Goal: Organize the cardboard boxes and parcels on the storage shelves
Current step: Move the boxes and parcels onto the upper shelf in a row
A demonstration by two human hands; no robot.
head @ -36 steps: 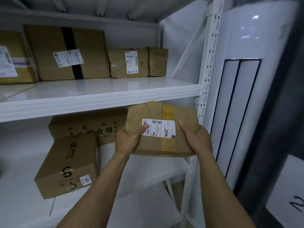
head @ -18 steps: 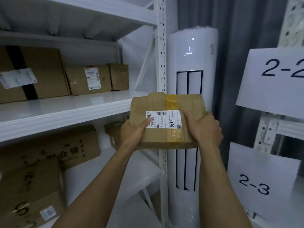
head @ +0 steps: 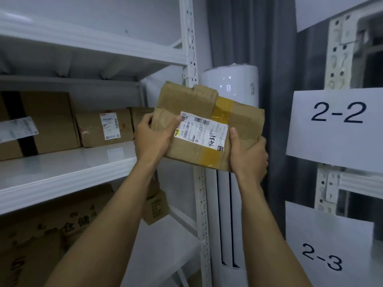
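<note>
A: Where's the parcel? Hands?

B: Crumpled brown cardboard parcel with white shipping label and yellow tape (head: 209, 129), held in the air in front of the white perforated upright of the shelving (head: 191, 59), above the front right corner of the white middle shelf (head: 62, 172). It touches no shelf. Left hand (head: 153, 139) clamped on its left edge, thumb on the label corner. Right hand (head: 247, 156) clamped on the lower right corner, thumb up the face. Parcel tilted, right side lower.

A: Risks?

B: My guess: the wrapping is soft and creased, so a grip on the edges alone could let it sag or slip. Swinging it left, it could clip the upright. The small brown cardboard box (head: 143, 117) and the taped brown labelled box (head: 105, 127) stand at the shelf's back right; a hard push could shove them.

A: And right?

B: White paper signs reading 2-2 (head: 337, 129) and 2-3 (head: 323, 249) hang near; loose sheets, easily brushed.
</note>
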